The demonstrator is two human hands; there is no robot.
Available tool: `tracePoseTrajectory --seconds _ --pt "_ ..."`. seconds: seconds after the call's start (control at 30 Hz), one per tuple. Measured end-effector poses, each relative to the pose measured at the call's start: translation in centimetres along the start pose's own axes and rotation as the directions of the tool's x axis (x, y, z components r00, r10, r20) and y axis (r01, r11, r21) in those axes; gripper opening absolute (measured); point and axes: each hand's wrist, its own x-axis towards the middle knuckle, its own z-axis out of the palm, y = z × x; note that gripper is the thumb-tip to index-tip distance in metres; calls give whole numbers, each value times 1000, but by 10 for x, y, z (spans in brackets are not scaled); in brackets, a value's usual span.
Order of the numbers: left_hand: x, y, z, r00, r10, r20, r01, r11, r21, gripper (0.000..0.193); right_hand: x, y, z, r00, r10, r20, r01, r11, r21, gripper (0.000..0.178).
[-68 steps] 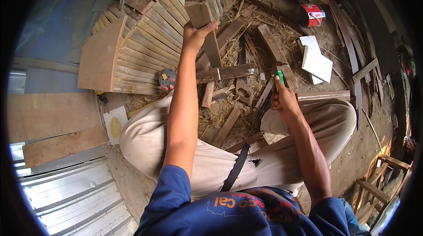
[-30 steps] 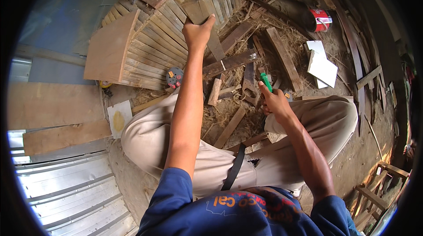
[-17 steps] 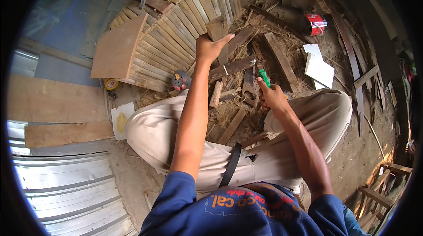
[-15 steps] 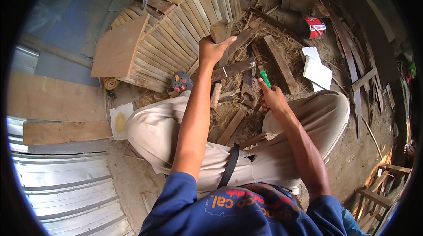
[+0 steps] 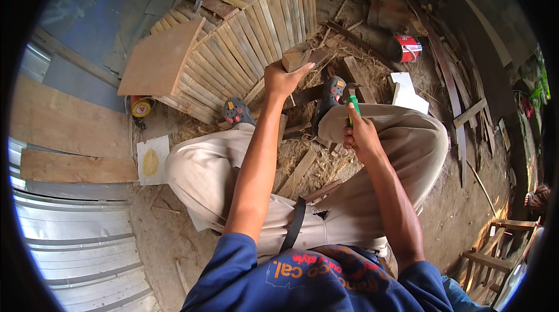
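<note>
My left hand (image 5: 283, 81) is closed round a wooden block (image 5: 296, 59), thumb stretched along its side, in front of the slatted wooden piece. My right hand (image 5: 362, 135) grips the green handle of a hammer (image 5: 353, 101), its dark head pointing up and away from me. Between the hands lies a dark plank (image 5: 307, 95), partly covered by my left wrist and my right shoe (image 5: 333, 90). My left shoe (image 5: 237, 111) rests left of my left forearm. Wood scraps and shavings (image 5: 317, 163) cover the floor between my legs.
The large slatted wooden piece (image 5: 244, 38) stands at the far left, a brown board (image 5: 160, 59) leaning on it. A yellow tape measure (image 5: 141, 107) lies beside it. Far right are a red can (image 5: 406, 49), white board pieces (image 5: 410, 92) and long planks (image 5: 456, 108). A wooden frame (image 5: 495, 259) stands lower right.
My right leg has shifted inward, and my right shoe now shows beside the hammer. It covers the handsaw seen earlier. The block in my left hand is lower and tilted; the hammer has turned more upright.
</note>
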Motion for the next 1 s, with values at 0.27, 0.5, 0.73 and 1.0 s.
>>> tracePoseTrajectory --seconds 0.27,0.5,0.73,1.0 --pt "-10 1 10 989 76 129 -82 996 37 40 7 -7 21 999 -39 21 40 996 -80 54" --pt "-5 -5 -7 990 91 103 -87 995 -47 36 3 -11 27 999 -22 39 19 996 82 52" --pt "-29 -2 -5 939 81 334 -53 994 -91 42 7 -10 48 996 23 91 -32 995 98 49" --pt "-23 -7 1 923 119 365 -81 990 -119 37 2 -12 24 999 19 47 -26 985 170 49"
